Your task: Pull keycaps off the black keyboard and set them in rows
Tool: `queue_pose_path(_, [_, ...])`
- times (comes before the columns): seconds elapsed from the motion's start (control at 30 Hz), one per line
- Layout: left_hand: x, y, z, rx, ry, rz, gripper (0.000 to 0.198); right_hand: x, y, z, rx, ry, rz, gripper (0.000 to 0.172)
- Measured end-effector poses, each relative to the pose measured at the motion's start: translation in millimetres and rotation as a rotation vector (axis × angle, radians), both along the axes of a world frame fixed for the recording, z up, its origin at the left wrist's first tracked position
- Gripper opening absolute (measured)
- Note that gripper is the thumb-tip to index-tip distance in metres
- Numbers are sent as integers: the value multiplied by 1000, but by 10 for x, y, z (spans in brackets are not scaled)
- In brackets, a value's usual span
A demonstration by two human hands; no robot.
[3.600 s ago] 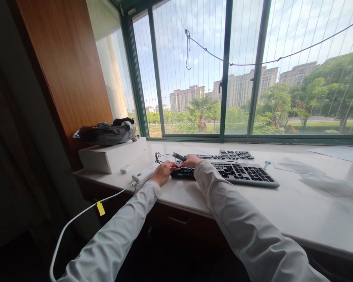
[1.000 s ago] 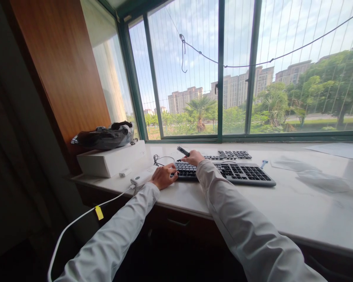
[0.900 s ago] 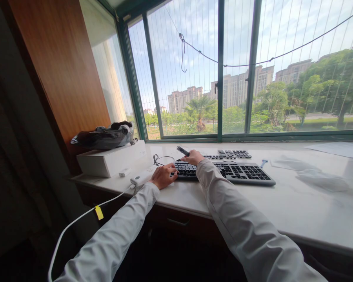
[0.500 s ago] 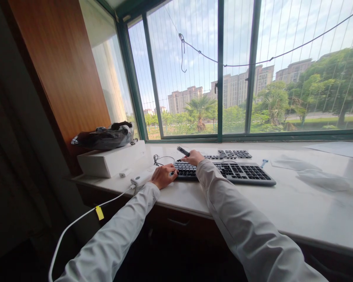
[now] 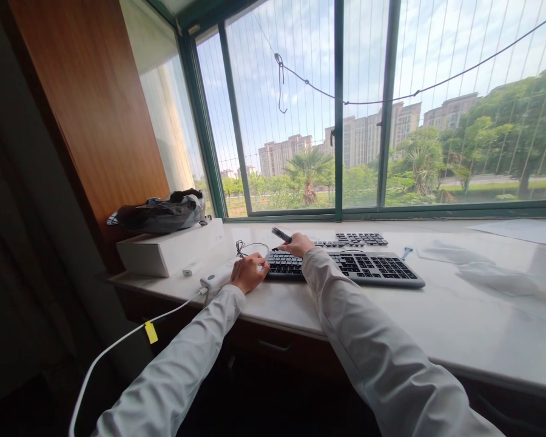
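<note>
A dark grey keyboard [image 5: 389, 276] lies on the pale counter, its right part showing black spots where keycaps are off. At its left end my left hand [image 5: 249, 272] has its fingers bent over the edge, closed on the keyboard. My right hand [image 5: 299, 244] is above the left part of the keyboard, closed round a slim black brush [image 5: 281, 235] whose bristle-like end points up and to the left. Behind the keyboard, loose dark keycaps [image 5: 361, 238] are laid out in rows. The right forearm hides the middle of the keyboard.
Left of my hands are a white device [image 5: 216, 279] with a cable, a small white piece [image 5: 190, 272] and a white box [image 5: 164, 250] with a dark plastic bag [image 5: 159, 212] on it. To the right lie a small blue tool [image 5: 407, 252], clear plastic bags [image 5: 495, 276] and paper [image 5: 523, 230].
My left hand has shifted very slightly, and its fingers look more tucked in. My right hand keeps the brush in nearly the same place. The whole view has moved slightly.
</note>
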State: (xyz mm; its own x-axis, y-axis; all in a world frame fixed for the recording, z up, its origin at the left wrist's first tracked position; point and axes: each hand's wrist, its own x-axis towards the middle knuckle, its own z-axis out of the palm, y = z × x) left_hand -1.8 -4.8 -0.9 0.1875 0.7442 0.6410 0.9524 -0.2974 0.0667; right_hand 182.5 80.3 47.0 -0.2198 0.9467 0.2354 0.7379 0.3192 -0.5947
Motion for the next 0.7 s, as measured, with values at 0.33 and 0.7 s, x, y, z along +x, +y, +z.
queue_pose_path(0.33, [-10,-20,34,52,-51,27,29,-26,72,-34,-25,-3,30,43])
queue_pose_path(0.7, [-57,46,12,30,-108,-18,32,-63,2,-30,-56,-32,213,42])
